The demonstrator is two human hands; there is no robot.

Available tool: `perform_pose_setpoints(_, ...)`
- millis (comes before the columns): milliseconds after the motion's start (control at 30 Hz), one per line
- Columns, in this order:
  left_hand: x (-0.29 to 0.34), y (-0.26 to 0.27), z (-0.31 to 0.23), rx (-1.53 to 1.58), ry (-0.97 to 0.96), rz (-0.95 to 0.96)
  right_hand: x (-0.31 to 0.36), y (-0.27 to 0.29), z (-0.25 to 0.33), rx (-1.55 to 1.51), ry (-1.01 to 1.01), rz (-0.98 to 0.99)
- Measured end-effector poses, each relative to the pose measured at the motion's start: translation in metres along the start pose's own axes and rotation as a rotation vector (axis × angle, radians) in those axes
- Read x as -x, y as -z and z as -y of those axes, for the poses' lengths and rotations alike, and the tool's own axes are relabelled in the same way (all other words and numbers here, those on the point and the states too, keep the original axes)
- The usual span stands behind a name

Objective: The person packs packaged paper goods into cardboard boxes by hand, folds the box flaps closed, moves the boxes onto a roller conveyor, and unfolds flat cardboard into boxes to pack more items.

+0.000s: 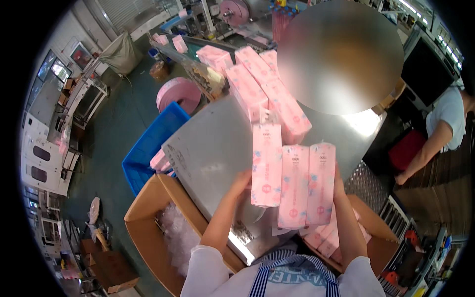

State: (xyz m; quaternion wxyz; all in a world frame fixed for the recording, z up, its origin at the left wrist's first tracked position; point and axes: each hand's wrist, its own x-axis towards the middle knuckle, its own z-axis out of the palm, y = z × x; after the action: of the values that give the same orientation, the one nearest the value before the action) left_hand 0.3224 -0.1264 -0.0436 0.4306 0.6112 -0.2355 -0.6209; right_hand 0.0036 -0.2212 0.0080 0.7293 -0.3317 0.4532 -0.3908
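Observation:
Three pink soft packs of tissues are squeezed side by side between my two hands at the near edge of the metal table (208,143). My left hand (241,184) presses on the outer side of the left pack (266,166), which sits a little farther away than the other two. On the far right side, my right hand (339,184) grips the right pack (320,185), with the middle pack (295,188) between. Most of the fingers are hidden behind the packs. Beyond them, more pink tissue packs (247,91) lie in a loose row on the table.
Below right stands an open cardboard box (378,252) with tissue packs inside. Another cardboard box (143,222) at left holds clear plastic bags (178,232). Past it are a blue crate (143,143) and a pink roll (179,96). A person (443,123) works at right.

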Motion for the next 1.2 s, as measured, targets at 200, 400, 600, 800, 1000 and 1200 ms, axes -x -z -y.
perform_pose_setpoints(200,0.069,-0.013,-0.002,0.052,-0.155,0.012,0.076,0.032,-0.007,0.363,0.202,-0.065)
perform_pose_setpoints(400,0.082,-0.069,0.018,-0.265,-0.318,0.043,0.125,0.078,-0.049,0.078,0.261,-0.249)
perform_pose_setpoints(600,0.072,-0.180,0.026,0.134,-0.125,0.543,0.244,0.139,0.010,-0.581,0.514,-0.128)
perform_pose_setpoints(800,0.111,-0.349,0.099,0.456,0.382,0.901,0.365,0.250,0.005,-0.224,0.361,-0.894)
perform_pose_setpoints(1000,0.119,-0.392,0.166,0.025,0.670,0.855,0.361,0.273,-0.056,1.079,0.333,-1.347)
perform_pose_setpoints(1200,0.121,-0.404,0.177,-1.056,0.079,0.772,0.322,0.311,-0.102,1.090,-0.329,-0.797)
